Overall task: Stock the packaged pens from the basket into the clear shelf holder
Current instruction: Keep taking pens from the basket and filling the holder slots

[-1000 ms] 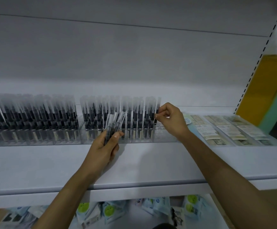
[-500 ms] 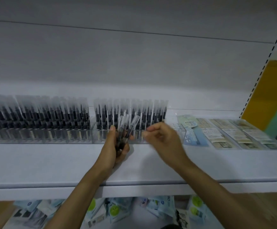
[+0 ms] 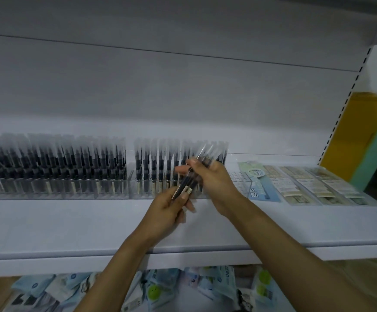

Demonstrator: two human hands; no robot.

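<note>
Left grip (image 3: 171,207): fingers curled round the lower end of the packaged pens (image 3: 184,185), thumb pressed on them.
Right grip (image 3: 212,180): just above the left, pinches the same pens higher up.
Left forearm (image 3: 124,255), right forearm (image 3: 284,244): bare, raised, converging.

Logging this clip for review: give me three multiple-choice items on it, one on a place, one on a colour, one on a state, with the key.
1. Where do the flat packets lie relative to the clear holder? A) left of it B) right of it C) on top of it
2. What colour is the shelf? A) white B) red C) black
3. What does the left hand do? A) lies flat B) holds packaged pens C) hangs empty
1 B: they lie past the holder's right end. 2 A: the board is plain white. 3 B: its fingers curl round the bundle.
</note>
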